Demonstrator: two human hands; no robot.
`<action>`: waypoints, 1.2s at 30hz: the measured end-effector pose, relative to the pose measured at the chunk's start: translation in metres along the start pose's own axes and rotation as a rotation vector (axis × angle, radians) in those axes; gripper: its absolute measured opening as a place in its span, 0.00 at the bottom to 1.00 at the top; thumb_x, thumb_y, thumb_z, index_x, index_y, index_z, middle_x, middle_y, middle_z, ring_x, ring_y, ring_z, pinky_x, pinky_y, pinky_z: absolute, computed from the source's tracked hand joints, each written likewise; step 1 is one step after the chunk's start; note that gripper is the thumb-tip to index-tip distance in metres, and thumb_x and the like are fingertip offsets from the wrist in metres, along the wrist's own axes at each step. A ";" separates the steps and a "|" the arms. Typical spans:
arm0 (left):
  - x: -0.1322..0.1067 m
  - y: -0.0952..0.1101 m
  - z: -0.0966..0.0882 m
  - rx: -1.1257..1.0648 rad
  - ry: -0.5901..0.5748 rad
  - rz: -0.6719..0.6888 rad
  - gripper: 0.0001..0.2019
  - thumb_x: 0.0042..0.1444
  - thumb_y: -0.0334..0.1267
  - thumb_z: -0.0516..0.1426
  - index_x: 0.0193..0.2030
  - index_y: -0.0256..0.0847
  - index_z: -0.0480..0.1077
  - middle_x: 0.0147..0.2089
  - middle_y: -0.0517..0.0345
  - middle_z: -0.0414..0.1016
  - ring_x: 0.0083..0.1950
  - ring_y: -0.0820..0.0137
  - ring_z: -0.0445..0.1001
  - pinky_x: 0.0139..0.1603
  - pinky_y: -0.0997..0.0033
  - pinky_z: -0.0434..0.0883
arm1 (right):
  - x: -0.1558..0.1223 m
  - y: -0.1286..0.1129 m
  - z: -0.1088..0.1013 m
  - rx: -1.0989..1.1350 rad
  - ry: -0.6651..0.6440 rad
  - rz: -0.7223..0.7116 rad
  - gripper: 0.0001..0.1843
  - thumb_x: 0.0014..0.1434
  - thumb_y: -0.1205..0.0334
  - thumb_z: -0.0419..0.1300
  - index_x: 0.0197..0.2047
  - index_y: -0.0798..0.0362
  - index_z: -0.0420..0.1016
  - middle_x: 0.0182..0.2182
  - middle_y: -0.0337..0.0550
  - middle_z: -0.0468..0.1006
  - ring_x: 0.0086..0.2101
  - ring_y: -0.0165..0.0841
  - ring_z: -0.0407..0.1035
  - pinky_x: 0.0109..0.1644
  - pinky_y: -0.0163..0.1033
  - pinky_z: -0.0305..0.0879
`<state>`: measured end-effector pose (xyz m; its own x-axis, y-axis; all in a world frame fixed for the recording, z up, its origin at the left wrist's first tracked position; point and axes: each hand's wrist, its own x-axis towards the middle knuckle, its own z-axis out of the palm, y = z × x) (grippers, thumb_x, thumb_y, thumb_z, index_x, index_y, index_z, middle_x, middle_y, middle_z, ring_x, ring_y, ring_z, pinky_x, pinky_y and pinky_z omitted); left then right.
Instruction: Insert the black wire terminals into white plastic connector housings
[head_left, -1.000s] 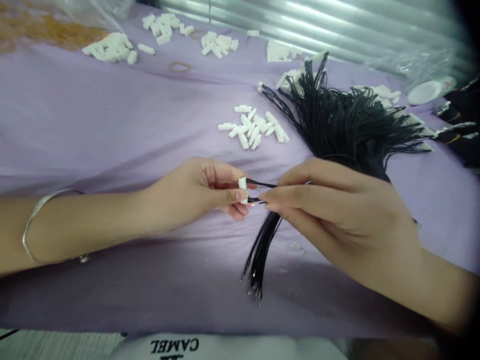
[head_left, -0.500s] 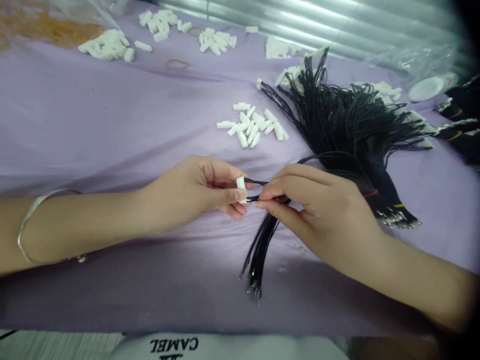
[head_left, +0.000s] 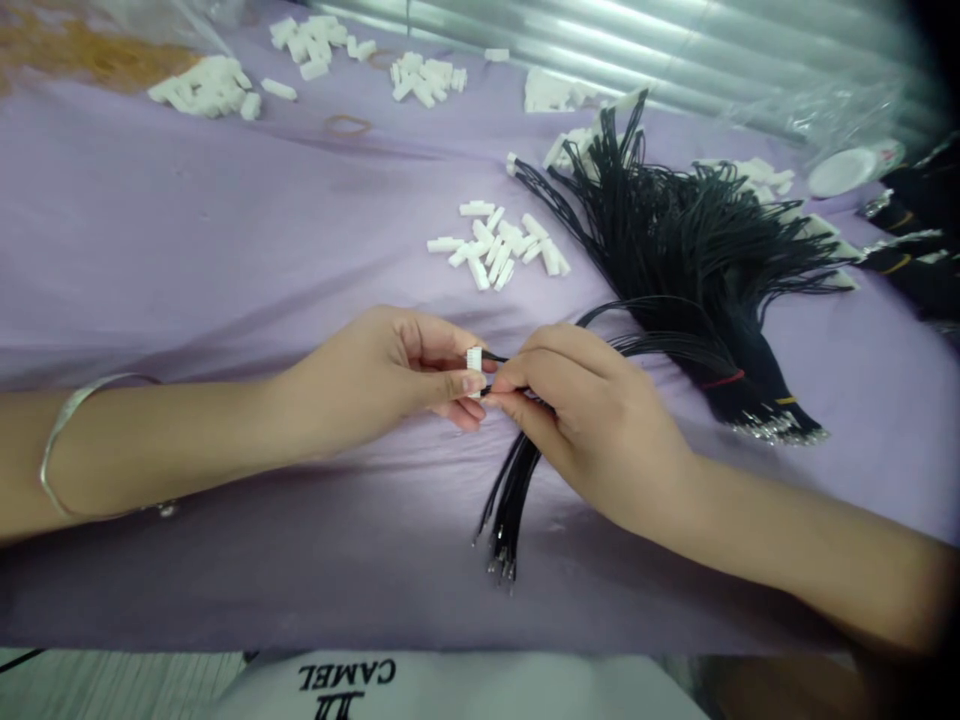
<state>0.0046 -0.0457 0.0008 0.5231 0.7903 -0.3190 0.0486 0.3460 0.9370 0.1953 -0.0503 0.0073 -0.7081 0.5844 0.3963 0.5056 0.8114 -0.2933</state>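
Connector mid-view, pinched in left hand, thumb against fingers. Right hand at its 3 o'clock grips black wires; wire seating unclear, fingertips crowd it. Loose white housings at 12, wire heap at 2.

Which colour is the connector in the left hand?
The connector is white, seen best in the head view.

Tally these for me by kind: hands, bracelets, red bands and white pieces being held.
Hands: 2 (left hand, right hand)
Bracelets: 1 (silvery bracelet)
Red bands: 1 (red band on black wires)
Held white pieces: 1 (white piece)
Total: 5
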 end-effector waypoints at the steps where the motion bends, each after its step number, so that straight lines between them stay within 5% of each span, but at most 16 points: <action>1: 0.000 0.000 0.000 -0.008 0.000 0.000 0.04 0.54 0.28 0.59 0.30 0.34 0.75 0.30 0.61 0.76 0.31 0.75 0.76 0.37 0.78 0.75 | 0.000 -0.001 -0.003 -0.019 -0.006 -0.013 0.10 0.61 0.70 0.54 0.30 0.61 0.73 0.28 0.48 0.72 0.32 0.34 0.66 0.37 0.40 0.65; 5: 0.000 0.000 0.001 -0.107 0.033 -0.028 0.03 0.54 0.27 0.59 0.33 0.35 0.74 0.29 0.61 0.76 0.31 0.77 0.76 0.34 0.81 0.75 | -0.001 -0.007 -0.020 -0.136 -0.045 -0.069 0.09 0.62 0.67 0.54 0.34 0.57 0.75 0.38 0.49 0.73 0.38 0.37 0.64 0.42 0.44 0.64; 10: 0.000 -0.001 0.000 -0.201 0.051 -0.034 0.03 0.53 0.26 0.59 0.35 0.34 0.74 0.26 0.62 0.76 0.28 0.77 0.75 0.32 0.82 0.74 | -0.004 -0.006 -0.023 0.077 -0.544 -0.257 0.10 0.64 0.69 0.52 0.32 0.57 0.72 0.36 0.45 0.71 0.39 0.34 0.64 0.47 0.42 0.63; 13: -0.002 0.000 0.000 -0.201 0.049 -0.041 0.03 0.56 0.24 0.57 0.33 0.31 0.73 0.27 0.61 0.75 0.28 0.80 0.75 0.34 0.83 0.74 | -0.006 -0.003 -0.018 0.071 -0.626 -0.272 0.07 0.63 0.69 0.52 0.37 0.59 0.71 0.39 0.48 0.71 0.43 0.37 0.62 0.50 0.45 0.62; 18: -0.002 -0.001 0.000 -0.231 0.046 -0.039 0.05 0.55 0.26 0.59 0.39 0.29 0.72 0.28 0.59 0.76 0.30 0.77 0.76 0.34 0.79 0.76 | -0.006 -0.005 -0.023 0.123 -0.575 -0.195 0.07 0.64 0.72 0.49 0.39 0.59 0.68 0.41 0.48 0.71 0.42 0.34 0.64 0.50 0.41 0.63; 26: -0.002 0.002 -0.001 -0.161 -0.004 -0.062 0.05 0.57 0.25 0.56 0.40 0.26 0.71 0.31 0.56 0.76 0.32 0.76 0.76 0.37 0.77 0.77 | 0.001 0.003 -0.026 0.129 -0.127 0.074 0.04 0.58 0.74 0.53 0.33 0.59 0.67 0.27 0.40 0.67 0.30 0.27 0.61 0.34 0.33 0.60; 36: 0.001 0.001 -0.002 -0.136 -0.015 -0.076 0.05 0.57 0.26 0.56 0.39 0.27 0.72 0.32 0.56 0.76 0.33 0.75 0.77 0.40 0.74 0.78 | 0.000 0.008 -0.018 0.070 -0.063 0.039 0.04 0.57 0.73 0.56 0.32 0.62 0.70 0.26 0.41 0.68 0.29 0.27 0.63 0.34 0.33 0.61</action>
<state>0.0039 -0.0437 0.0007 0.5349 0.7520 -0.3852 -0.0266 0.4707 0.8819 0.2086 -0.0438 0.0206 -0.7196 0.6118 0.3285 0.4991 0.7846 -0.3680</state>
